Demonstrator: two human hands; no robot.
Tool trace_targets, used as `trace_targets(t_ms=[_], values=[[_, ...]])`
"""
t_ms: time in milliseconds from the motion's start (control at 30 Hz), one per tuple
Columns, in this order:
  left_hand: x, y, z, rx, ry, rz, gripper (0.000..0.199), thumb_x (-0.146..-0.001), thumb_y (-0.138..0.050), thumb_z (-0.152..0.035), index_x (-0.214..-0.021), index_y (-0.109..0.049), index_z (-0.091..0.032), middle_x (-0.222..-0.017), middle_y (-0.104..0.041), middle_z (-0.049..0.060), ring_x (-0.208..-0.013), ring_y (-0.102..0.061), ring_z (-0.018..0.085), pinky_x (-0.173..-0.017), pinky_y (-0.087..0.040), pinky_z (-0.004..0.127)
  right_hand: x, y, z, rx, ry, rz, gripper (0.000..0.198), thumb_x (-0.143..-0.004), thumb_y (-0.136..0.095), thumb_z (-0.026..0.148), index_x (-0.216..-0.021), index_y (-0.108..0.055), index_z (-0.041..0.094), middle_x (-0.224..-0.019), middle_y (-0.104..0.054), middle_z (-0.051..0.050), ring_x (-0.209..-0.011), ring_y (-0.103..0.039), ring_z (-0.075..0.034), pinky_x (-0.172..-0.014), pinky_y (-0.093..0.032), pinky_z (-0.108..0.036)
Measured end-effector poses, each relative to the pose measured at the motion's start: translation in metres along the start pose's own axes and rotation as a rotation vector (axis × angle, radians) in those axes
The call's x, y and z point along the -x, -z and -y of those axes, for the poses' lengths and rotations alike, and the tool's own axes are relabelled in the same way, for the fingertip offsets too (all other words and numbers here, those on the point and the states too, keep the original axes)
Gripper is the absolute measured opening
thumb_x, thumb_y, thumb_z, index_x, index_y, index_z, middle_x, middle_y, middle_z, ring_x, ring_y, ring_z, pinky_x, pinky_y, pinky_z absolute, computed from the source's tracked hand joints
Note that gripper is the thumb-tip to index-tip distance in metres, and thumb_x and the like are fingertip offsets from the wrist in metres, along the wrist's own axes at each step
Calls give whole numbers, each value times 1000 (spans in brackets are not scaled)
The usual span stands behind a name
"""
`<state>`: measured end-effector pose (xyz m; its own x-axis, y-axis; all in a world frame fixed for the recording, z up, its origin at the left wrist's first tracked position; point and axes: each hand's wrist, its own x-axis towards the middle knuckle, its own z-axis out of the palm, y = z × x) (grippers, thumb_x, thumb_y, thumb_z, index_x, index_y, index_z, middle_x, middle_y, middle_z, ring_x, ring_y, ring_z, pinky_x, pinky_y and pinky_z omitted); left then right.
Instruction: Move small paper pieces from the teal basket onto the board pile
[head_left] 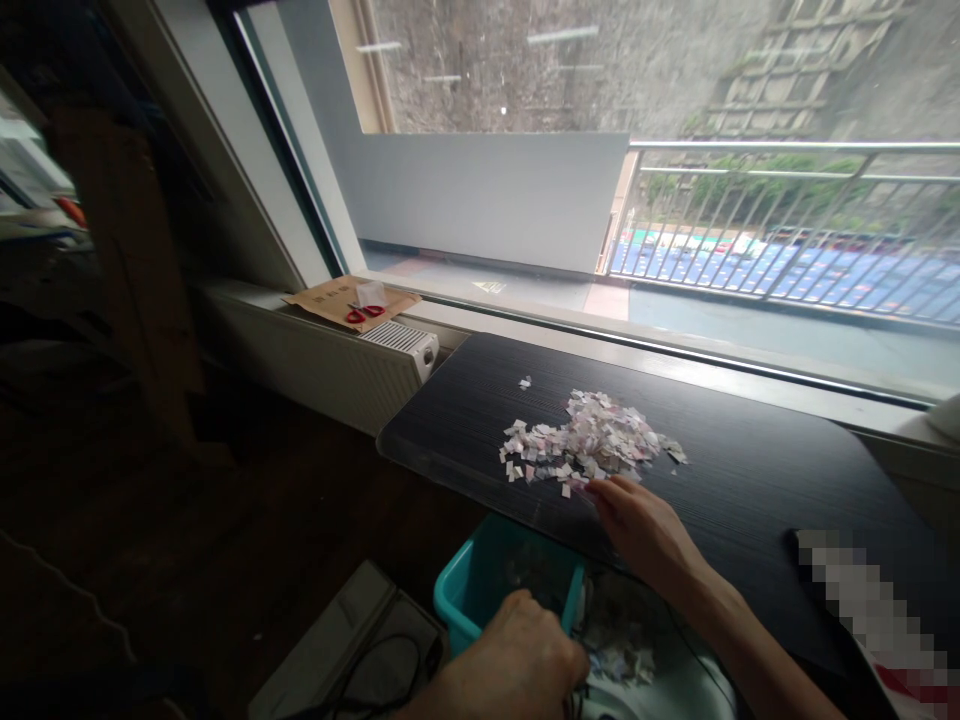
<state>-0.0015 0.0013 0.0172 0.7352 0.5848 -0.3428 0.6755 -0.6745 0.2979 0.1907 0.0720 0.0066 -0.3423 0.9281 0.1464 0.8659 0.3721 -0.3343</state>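
Observation:
A heap of small cut scraps, whitish with some pink and clear ones, lies on the black tabletop. My right hand reaches to the heap's near edge, thumb and fingers pinched together around what looks like a small scrap. Below the table edge, my left hand is closed, back of the hand up, in front of a teal bin. Its fingertips are hidden, so what it holds cannot be seen. More scraps lie in a pale container right of the bin.
Red-handled scissors rest on a brown envelope atop the white radiator. A pale box with black cable stands left of the bin. A dark object, partly blurred out, lies at the table's right. A window runs behind.

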Motion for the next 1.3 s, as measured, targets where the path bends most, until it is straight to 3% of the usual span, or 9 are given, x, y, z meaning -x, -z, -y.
trace_targets(t_ms=[133, 400, 600, 867, 1100, 1300], values=[[3, 0, 4, 30, -25, 37, 11, -77, -68, -27, -77, -71, -16, -67, -69, 8, -67, -67, 27, -71, -48, 35, 8, 5, 1, -13, 66, 35, 31, -93, -39, 19, -109, -65, 24, -87, -66, -3, -76, -62, -16, -66, -43, -25], [9, 3, 5, 39, 63, 7, 7, -74, -69, -23, -76, -70, -17, -69, -69, 8, -71, -67, 28, -75, -48, 35, -13, 5, 8, 28, 4, -1, 28, -91, -41, 17, -101, -67, 20, -87, -67, -5, -74, -62, -16, -64, -41, -24], [14, 5, 5, 62, 118, 13, 11, -75, -69, -25, -78, -71, -15, -71, -70, 10, -74, -68, 30, -79, -47, 37, -3, 11, 9, -26, 20, 54, 29, -91, -40, 19, -97, -68, 22, -86, -68, -4, -73, -63, -15, -64, -41, -24], [11, 7, 12, 106, 43, 52, 11, -74, -67, -25, -80, -70, -16, -73, -70, 9, -73, -67, 29, -72, -48, 33, 5, 13, -5, 14, -72, 26, 30, -90, -41, 20, -103, -67, 24, -92, -69, -4, -76, -64, -17, -66, -42, -26], [16, 7, 7, 93, 127, 33, 8, -73, -68, -23, -77, -70, -16, -72, -70, 9, -74, -67, 28, -76, -47, 34, 3, 14, 14, -57, 19, 99, 28, -93, -40, 18, -101, -67, 21, -88, -65, -4, -76, -62, -17, -66, -41, -26], [22, -2, 14, 116, 163, -20, 9, -76, -64, -25, -78, -68, -18, -76, -69, 8, -75, -64, 28, -75, -47, 35, 15, 18, 7, -57, 33, 99, 26, -94, -41, 22, -102, -66, 25, -84, -64, -2, -74, -60, -16, -65, -41, -26]])
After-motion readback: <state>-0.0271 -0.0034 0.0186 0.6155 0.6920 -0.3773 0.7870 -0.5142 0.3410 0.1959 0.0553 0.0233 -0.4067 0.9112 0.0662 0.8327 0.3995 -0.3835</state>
